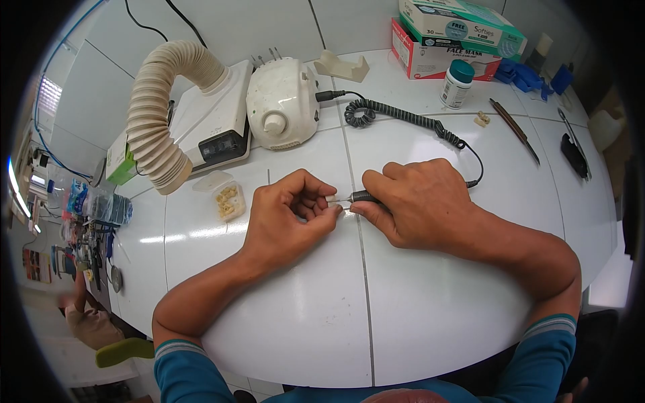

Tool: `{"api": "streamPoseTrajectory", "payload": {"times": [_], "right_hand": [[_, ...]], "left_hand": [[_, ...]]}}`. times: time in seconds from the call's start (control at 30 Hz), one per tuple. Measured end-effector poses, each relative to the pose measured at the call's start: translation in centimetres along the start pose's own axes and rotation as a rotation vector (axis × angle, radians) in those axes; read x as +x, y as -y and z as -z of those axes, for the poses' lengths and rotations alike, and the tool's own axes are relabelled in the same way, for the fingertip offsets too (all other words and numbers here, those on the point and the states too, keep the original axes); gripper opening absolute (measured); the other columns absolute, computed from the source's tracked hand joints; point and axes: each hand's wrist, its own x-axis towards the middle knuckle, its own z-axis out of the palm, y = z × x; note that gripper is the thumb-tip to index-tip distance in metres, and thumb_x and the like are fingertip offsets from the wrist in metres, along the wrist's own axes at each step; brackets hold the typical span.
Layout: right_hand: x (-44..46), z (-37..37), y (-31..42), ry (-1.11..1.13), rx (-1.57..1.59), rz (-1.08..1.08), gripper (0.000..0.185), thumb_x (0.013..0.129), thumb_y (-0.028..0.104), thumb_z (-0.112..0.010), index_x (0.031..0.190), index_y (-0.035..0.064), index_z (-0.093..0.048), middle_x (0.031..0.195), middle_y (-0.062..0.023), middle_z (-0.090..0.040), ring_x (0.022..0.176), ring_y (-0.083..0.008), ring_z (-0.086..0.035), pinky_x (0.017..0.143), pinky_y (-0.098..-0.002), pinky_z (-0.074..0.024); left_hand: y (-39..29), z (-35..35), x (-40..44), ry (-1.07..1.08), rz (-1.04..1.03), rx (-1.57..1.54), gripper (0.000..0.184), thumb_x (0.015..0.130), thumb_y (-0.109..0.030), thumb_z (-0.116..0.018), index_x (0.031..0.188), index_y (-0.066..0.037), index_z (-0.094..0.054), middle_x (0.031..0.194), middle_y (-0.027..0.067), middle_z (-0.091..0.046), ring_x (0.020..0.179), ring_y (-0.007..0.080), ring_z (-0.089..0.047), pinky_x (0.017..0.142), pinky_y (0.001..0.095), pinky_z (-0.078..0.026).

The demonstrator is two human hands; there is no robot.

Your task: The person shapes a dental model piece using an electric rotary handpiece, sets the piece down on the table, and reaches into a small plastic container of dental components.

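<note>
My right hand [420,205] is wrapped round a dark rotary handpiece [363,196], whose thin metal tip points left. A coiled black cord [403,115] runs from behind that hand to a white control unit [282,104]. Facing the tip, my left hand [292,211] pinches a small pale piece [331,199] between thumb and fingers; its shape is mostly hidden. The fingertips of both hands are close together over the white tabletop [302,302]. Left of my left hand lies an open clear box [230,203] with several small yellowish pieces.
A ribbed suction hose [151,127] arches at the left. Mask boxes [457,40], a white bottle [457,84], small tooth-like pieces [482,119] and a brown-handled tool [515,131] stand or lie at the back right. Another person [91,322] is at the far left.
</note>
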Motion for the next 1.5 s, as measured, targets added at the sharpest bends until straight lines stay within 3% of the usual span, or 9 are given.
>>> {"api": "streamPoseTrajectory", "payload": {"times": [0.2,0.3,0.5,0.6,0.9,1.0,1.2,1.3,1.5], "right_hand": [[0.02,-0.16,0.02,-0.012,0.001,0.008,0.045,0.111,0.050,-0.061,0.099,0.0079,-0.072,0.078,-0.0119,-0.073,0.065,-0.0303,-0.073,0.056,-0.0443,-0.0543],[-0.03,-0.26,0.08,-0.024,0.005,0.007,0.044,0.110,0.049,-0.062,0.099,0.0079,-0.072,0.078,-0.0119,-0.073,0.065,-0.0307,-0.073,0.056,-0.0445,-0.0545],[0.04,-0.29,0.23,-0.013,-0.001,-0.005,0.043,0.110,0.048,-0.063,0.098,0.0081,-0.073,0.079,-0.0116,-0.073,0.066,-0.0308,-0.074,0.057,-0.0450,-0.0544],[0.01,-0.19,0.28,-0.002,0.001,-0.013,0.043,0.110,0.048,-0.062,0.098,0.0084,-0.073,0.079,-0.0114,-0.073,0.067,-0.0308,-0.074,0.058,-0.0452,-0.0541],[0.07,-0.13,0.28,0.010,-0.013,-0.014,0.043,0.110,0.048,-0.062,0.098,0.0087,-0.073,0.079,-0.0113,-0.073,0.067,-0.0308,-0.074,0.058,-0.0448,-0.0538],[0.12,-0.16,0.25,0.015,-0.012,-0.013,0.043,0.110,0.048,-0.062,0.098,0.0086,-0.073,0.079,-0.0114,-0.073,0.067,-0.0307,-0.074,0.058,-0.0447,-0.0540],[0.03,-0.27,0.12,-0.003,-0.009,-0.004,0.044,0.110,0.049,-0.062,0.099,0.0087,-0.073,0.079,-0.0117,-0.073,0.066,-0.0308,-0.074,0.057,-0.0446,-0.0544],[0.03,-0.28,0.11,-0.014,-0.002,-0.002,0.044,0.110,0.050,-0.062,0.099,0.0088,-0.073,0.079,-0.0118,-0.073,0.066,-0.0306,-0.074,0.056,-0.0443,-0.0545],[0.09,-0.21,0.19,-0.002,-0.001,-0.006,0.044,0.110,0.049,-0.062,0.098,0.0090,-0.073,0.079,-0.0117,-0.073,0.066,-0.0307,-0.074,0.057,-0.0446,-0.0542]], "left_hand": [[0.09,-0.05,0.11,0.003,-0.005,0.002,0.020,0.091,-0.007,-0.085,0.106,0.003,-0.076,0.086,0.0027,-0.074,0.078,0.0053,-0.069,0.073,0.0213,-0.058],[-0.35,0.03,0.12,0.035,0.081,-0.008,0.021,0.092,-0.006,-0.087,0.108,0.001,-0.076,0.093,0.0005,-0.072,0.084,0.0034,-0.065,0.076,0.0208,-0.054],[-0.15,-0.10,0.24,0.034,0.080,0.010,0.021,0.091,-0.007,-0.086,0.107,0.001,-0.076,0.092,0.0007,-0.072,0.083,0.0035,-0.065,0.075,0.0208,-0.054],[0.10,-0.29,0.30,0.001,0.021,0.021,0.020,0.090,-0.008,-0.084,0.104,0.004,-0.076,0.083,0.0025,-0.073,0.074,0.0041,-0.066,0.069,0.0208,-0.056],[0.03,-0.32,0.30,0.005,0.034,0.020,0.020,0.090,-0.008,-0.084,0.104,0.004,-0.076,0.083,0.0026,-0.073,0.074,0.0042,-0.066,0.070,0.0211,-0.056],[-0.24,-0.18,0.30,0.039,0.081,0.018,0.020,0.092,-0.006,-0.085,0.106,0.002,-0.074,0.092,0.0008,-0.071,0.082,0.0031,-0.064,0.074,0.0200,-0.053],[-0.23,-0.11,0.23,0.034,0.084,0.013,0.020,0.092,-0.007,-0.086,0.106,0.001,-0.074,0.091,0.0008,-0.071,0.082,0.0032,-0.064,0.074,0.0202,-0.053],[-0.15,-0.22,0.25,0.004,0.021,0.024,0.019,0.090,-0.007,-0.084,0.103,0.003,-0.075,0.084,0.0023,-0.073,0.074,0.0036,-0.066,0.070,0.0205,-0.056],[-0.13,-0.27,0.25,0.004,0.014,0.018,0.019,0.090,-0.006,-0.084,0.104,0.003,-0.075,0.084,0.0023,-0.073,0.074,0.0038,-0.066,0.070,0.0207,-0.056]]}}
